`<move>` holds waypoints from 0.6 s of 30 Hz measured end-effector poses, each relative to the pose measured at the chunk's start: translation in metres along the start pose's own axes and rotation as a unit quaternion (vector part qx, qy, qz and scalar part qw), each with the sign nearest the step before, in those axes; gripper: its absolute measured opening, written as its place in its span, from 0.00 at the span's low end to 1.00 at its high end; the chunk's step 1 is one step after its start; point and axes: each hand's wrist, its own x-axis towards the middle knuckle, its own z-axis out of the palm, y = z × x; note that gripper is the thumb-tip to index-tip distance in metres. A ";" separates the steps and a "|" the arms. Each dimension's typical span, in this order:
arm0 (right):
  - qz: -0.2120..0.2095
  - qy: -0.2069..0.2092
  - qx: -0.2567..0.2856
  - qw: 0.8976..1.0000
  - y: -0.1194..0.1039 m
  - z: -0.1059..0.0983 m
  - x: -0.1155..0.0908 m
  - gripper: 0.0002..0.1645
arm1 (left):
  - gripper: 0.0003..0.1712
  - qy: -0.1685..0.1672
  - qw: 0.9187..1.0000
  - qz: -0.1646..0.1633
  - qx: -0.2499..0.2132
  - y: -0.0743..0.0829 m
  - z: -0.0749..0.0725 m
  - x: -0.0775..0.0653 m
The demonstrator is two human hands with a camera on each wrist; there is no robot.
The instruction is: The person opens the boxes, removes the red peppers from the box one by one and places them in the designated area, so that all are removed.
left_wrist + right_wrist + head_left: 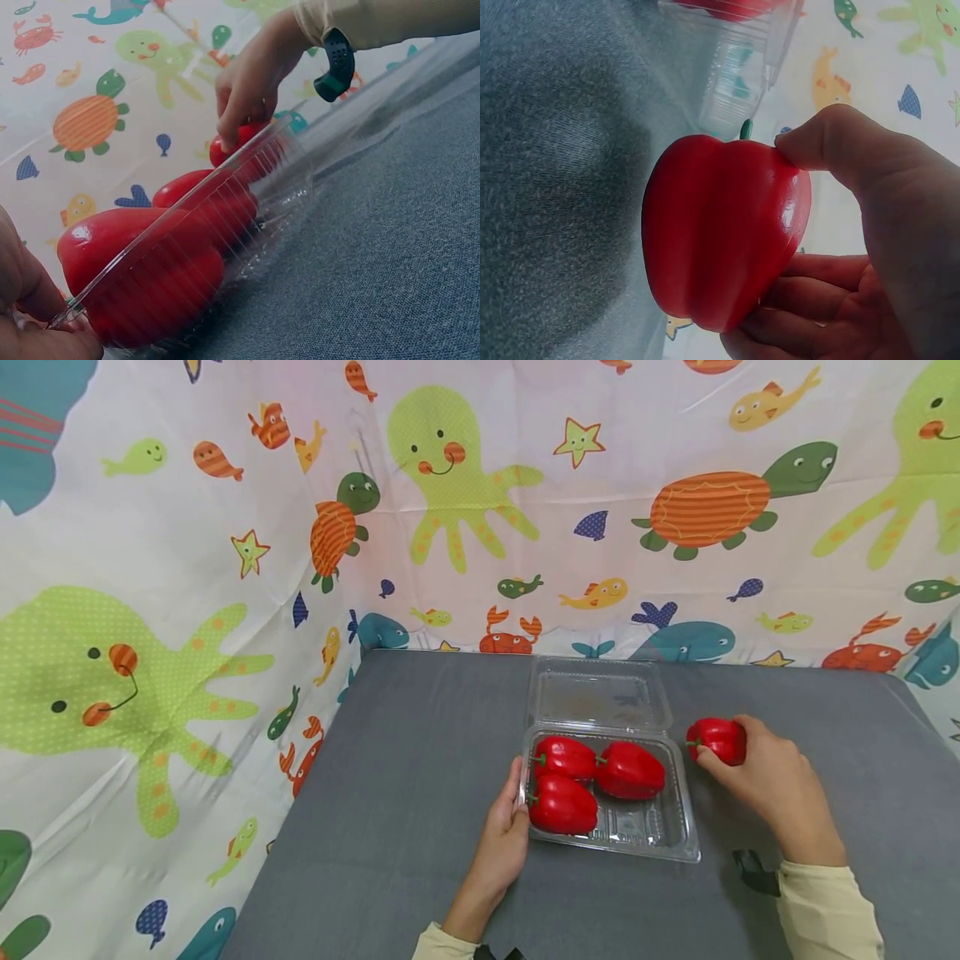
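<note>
"red bell pepper (724, 741), where?"

"beside the clear clamshell (633, 818), grasped by the right grip (780, 785); left grip (504, 843) pinches its rim (615, 847)."

"and the step?"

"loading, probably; next likely needs clearing that rim."

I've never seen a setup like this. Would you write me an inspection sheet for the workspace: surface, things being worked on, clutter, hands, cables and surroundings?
Surface: gray tabletop, fabric-like in texture.
Job's things: clear container with its lid open on the far side; three red peppers inside, with room at the near right; fourth red pepper outside, to the right.
Clutter: nothing seen.
Hands: left hand grips the container's left edge; right hand holds the fourth red pepper, its thumb near the stem end. A dark band shows at the right wrist.
Cables: nothing seen.
Surroundings: white sheets printed with sea animals, behind and at the left.
</note>
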 end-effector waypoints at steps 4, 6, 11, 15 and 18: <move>0.005 -0.012 -0.002 1.000 0.003 0.002 0.002 0.55 | 0.40 -0.001 1.000 -0.001 0.002 0.000 0.000 -0.001; 0.007 -0.020 -0.003 1.000 0.004 0.003 0.004 0.55 | 0.40 -0.001 1.000 -0.001 0.002 0.001 0.000 -0.001; 0.011 -0.032 -0.006 0.999 0.008 0.007 0.006 0.53 | 0.40 -0.005 1.000 0.002 0.007 0.000 -0.001 -0.001; 0.011 -0.035 -0.002 0.999 0.010 0.008 0.007 0.53 | 0.40 -0.007 1.000 0.002 0.009 0.000 -0.001 -0.001; 0.010 -0.036 -0.001 0.999 0.010 0.008 0.008 0.53 | 0.40 -0.007 1.000 0.002 0.008 0.000 -0.001 -0.001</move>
